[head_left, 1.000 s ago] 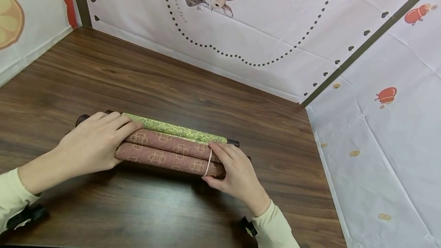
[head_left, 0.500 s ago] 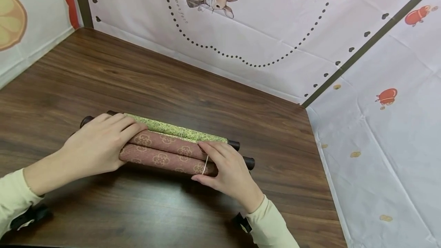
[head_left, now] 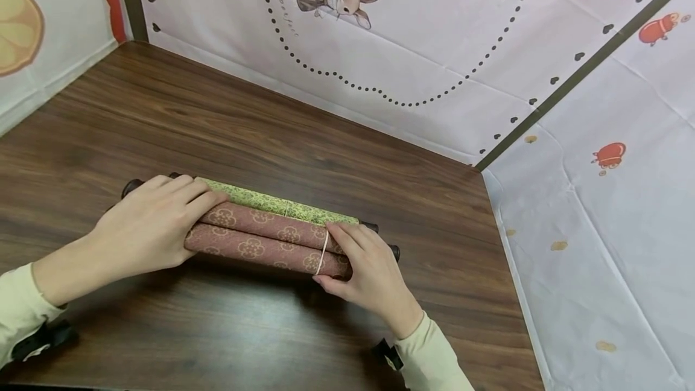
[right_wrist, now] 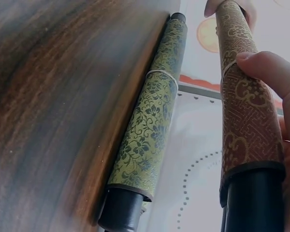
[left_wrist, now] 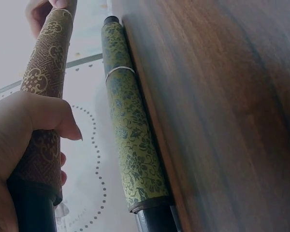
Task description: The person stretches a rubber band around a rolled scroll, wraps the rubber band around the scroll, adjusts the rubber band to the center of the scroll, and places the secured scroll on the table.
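Observation:
A reddish-brown hanging scroll (head_left: 250,248), rolled from both ends into two side-by-side rolls, is held level above the table by both hands. Gold flowers pattern its cloth, and dark knobs stick out at its ends. My left hand (head_left: 149,219) grips the left end, thumb and fingers wrapped round it. At the right end my right hand (head_left: 374,267) holds it, fingertips over the top and thumb below, right at a white elastic band (head_left: 323,252). In the right wrist view the thumb (right_wrist: 266,67) presses beside this band. Lower down, a yellow-green scroll (left_wrist: 133,125) with its own band lies on the table.
The dark wood-grain table (head_left: 233,107) meets printed cloth walls (head_left: 412,29) at the back and on both sides. The green scroll lies just behind the brown one in the head view, partly covered by it.
My right hand shifted left along the scroll, then back to the right. The white band now sits slightly farther left on the cloth. The left hand keeps its grip.

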Available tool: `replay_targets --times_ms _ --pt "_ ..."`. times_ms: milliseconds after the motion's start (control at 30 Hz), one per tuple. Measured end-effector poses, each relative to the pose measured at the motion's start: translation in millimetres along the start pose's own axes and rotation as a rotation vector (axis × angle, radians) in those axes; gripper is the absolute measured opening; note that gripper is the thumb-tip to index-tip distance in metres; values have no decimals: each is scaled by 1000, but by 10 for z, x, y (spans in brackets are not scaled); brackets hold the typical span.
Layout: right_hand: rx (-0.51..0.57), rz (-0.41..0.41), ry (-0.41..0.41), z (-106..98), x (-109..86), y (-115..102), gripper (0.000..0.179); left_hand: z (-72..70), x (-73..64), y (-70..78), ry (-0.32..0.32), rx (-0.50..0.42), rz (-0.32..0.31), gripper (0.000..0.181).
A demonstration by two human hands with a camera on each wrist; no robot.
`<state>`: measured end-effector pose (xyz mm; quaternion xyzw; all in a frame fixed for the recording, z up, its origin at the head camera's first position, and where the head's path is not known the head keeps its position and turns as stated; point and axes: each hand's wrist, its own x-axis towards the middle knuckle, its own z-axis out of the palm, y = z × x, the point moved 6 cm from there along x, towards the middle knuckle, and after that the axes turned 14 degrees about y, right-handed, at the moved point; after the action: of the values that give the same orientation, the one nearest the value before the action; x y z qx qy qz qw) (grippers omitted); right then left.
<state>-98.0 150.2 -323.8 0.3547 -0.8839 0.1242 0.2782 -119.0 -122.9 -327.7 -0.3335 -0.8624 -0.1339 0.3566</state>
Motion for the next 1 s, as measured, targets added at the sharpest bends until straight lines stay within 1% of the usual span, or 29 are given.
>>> replay_targets --times_ms 133,267,367,433,533,633,800,1000 --pt "13 -12 11 -2 44 -28 80 -13 15 -1 -4 1 -1 71" --pt "31 -59 37 25 112 -112 80 6 41 33 -11 -10 1 67" --pt "39 -89 38 58 153 -167 80 37 53 69 -18 -14 2 67" --pt "42 -79 29 65 155 -170 83 55 50 77 -25 -10 -4 67" --pt "45 -35 8 56 128 -130 88 59 32 56 -34 0 -24 68" --pt "42 -8 -8 49 97 -91 86 47 6 25 -34 10 -33 70" --pt "31 -22 -15 71 74 -87 77 41 -17 21 -23 13 -20 69" --pt "22 -31 0 76 77 -102 78 36 -25 30 -13 7 -24 68"
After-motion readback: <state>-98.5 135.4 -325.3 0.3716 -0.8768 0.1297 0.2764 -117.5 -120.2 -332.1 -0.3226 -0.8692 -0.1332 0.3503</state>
